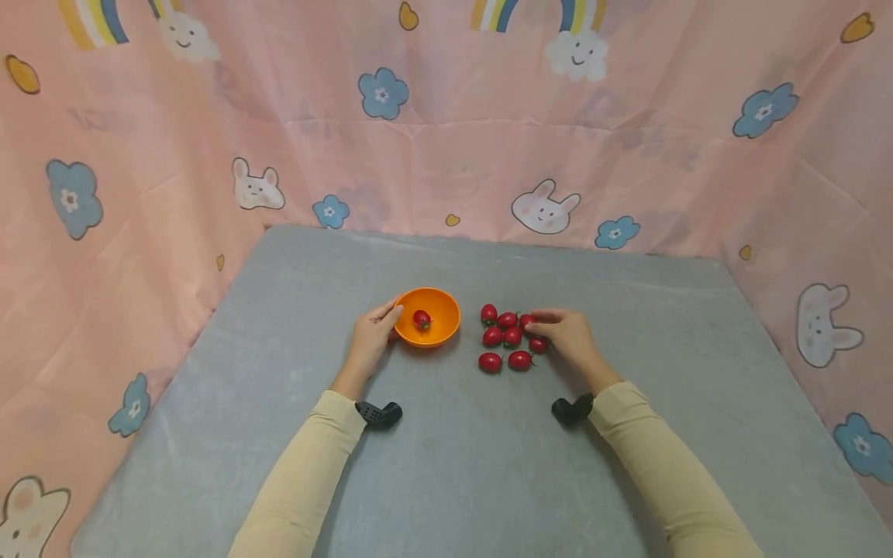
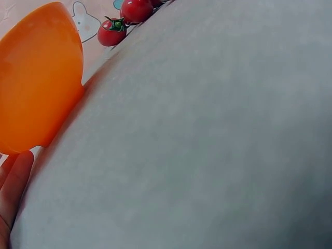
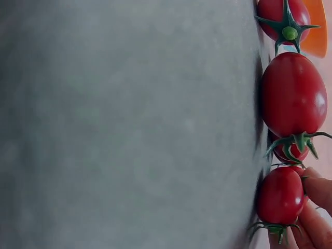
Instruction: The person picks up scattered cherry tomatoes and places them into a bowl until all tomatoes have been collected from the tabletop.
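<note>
An orange bowl (image 1: 446,329) stands on the grey table with one red cherry tomato (image 1: 422,319) inside. My left hand (image 1: 370,341) grips the bowl's left side, thumb at the rim; in the left wrist view its fingers (image 2: 16,179) touch the bowl's underside. Right of the bowl lie several cherry tomatoes (image 1: 492,335) with green stems. At the right of that group, my right hand (image 1: 568,337) pinches one tomato (image 1: 527,319) between thumb and fingers. A nearer tomato (image 3: 281,196) partly hides this pinch in the right wrist view.
A pink patterned curtain (image 1: 446,139) encloses the back and sides of the grey table (image 1: 453,465). Two tomatoes, one of them the front left tomato (image 1: 491,363), lie a little nearer than the others. Each wrist wears a black camera mount (image 1: 380,415).
</note>
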A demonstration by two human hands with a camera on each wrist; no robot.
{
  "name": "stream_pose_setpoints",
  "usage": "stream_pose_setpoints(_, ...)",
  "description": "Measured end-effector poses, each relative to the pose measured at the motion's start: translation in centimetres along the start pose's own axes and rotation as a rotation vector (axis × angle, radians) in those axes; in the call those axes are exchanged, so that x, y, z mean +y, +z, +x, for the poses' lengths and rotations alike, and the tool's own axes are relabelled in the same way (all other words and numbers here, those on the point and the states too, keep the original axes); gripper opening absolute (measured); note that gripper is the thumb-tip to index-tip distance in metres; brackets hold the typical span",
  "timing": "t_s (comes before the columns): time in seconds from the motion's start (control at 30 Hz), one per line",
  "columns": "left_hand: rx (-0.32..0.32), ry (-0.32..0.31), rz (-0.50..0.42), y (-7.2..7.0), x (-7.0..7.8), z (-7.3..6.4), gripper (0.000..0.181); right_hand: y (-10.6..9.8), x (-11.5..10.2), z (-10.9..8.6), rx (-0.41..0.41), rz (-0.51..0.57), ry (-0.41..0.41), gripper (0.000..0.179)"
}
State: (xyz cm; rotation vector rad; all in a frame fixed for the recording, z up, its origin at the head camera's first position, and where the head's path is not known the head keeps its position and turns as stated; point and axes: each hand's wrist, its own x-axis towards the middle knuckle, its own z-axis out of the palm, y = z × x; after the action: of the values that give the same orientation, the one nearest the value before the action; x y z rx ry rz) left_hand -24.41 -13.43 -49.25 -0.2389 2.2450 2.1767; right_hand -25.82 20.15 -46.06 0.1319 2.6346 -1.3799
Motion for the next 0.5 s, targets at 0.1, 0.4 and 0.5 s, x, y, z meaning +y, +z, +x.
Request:
stream_pose_setpoints(0.1, -0.002, -0.003, -0.012, 0.0, 0.0, 0.0, 0.042, -0.3, -0.3, -0.1, -0.004, 0.026, 0.013, 0.047)
stream_pose_setpoints(0.4, 0.003, -0.004, -0.023, 0.0, 0.1, 0.0, 0.042, -1.4, -1.6, -0.7, -0.045, 0.089, 0.101, 0.052)
stream_pose_setpoints(0.5, 0.004, -0.008, -0.021, 0.0, 0.1, 0.0, 0.041, -1.4, -1.9, -0.9, -0.047, 0.081, 0.092, 0.054)
